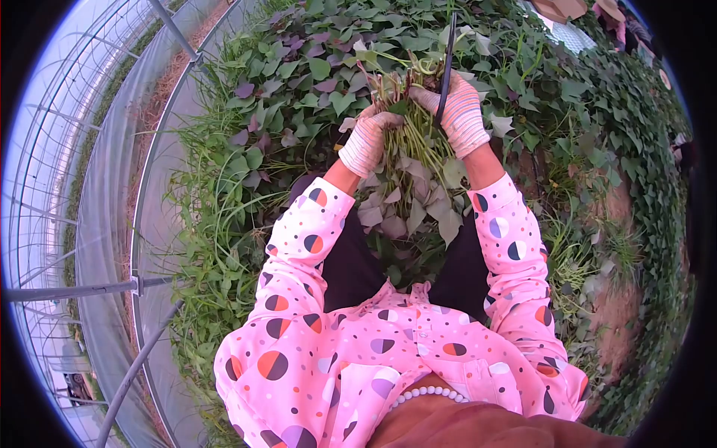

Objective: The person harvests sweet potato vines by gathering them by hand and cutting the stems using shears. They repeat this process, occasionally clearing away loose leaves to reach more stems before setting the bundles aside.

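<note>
A bundle of leafy vine stems (407,142), cut ends up and heart-shaped leaves hanging below, is held between my two gloved hands. My left hand (367,139) is closed around the left side of the stems, near their upper ends. My right hand (461,116) is closed at the bundle's right side, its thumb pressed against the stems. A slim, dark, curved tool (449,63) runs up along my right palm and past the fingers; what it is I cannot tell. Both gloves are white with striped bands. The bundle hangs over the space between my knees.
Dense vine leaves (321,71) spread ahead and along the right. Tall grass (216,194) grows at the left, beside clear plastic sheeting (112,187) and metal greenhouse pipes (82,290). Bare soil (616,299) shows at the right. Other people (612,15) are at the far upper right.
</note>
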A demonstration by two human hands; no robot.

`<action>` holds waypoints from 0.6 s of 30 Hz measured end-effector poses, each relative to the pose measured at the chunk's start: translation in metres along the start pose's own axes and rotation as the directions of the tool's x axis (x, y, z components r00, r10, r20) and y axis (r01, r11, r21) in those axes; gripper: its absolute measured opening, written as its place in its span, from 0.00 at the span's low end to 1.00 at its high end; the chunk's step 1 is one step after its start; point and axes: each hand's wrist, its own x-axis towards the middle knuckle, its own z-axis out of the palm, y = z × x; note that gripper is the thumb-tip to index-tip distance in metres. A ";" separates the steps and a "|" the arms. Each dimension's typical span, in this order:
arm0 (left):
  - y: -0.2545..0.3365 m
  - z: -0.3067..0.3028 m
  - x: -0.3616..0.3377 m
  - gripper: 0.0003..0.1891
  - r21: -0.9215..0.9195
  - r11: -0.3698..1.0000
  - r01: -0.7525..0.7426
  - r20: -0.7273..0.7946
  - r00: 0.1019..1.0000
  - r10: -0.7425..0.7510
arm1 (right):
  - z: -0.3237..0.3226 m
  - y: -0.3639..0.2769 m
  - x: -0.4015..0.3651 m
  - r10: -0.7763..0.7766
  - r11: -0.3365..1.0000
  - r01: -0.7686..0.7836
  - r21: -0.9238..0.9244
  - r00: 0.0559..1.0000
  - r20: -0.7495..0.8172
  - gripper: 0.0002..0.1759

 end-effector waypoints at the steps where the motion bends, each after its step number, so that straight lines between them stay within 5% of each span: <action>1: 0.001 0.001 0.000 0.11 -0.047 0.998 0.046 -0.001 0.999 -0.046 | 0.000 0.000 -0.001 0.000 1.000 0.000 0.001 1.000 -0.001 0.32; 5: -0.001 0.000 0.002 0.13 -0.189 0.966 0.179 0.009 0.984 -0.180 | -0.001 -0.008 -0.006 0.011 0.995 -0.013 0.103 1.000 0.020 0.33; 18: 0.007 0.004 0.002 0.17 -0.254 0.941 0.224 0.072 0.975 -0.212 | -0.001 -0.007 -0.004 0.019 0.995 -0.025 0.095 0.997 0.071 0.31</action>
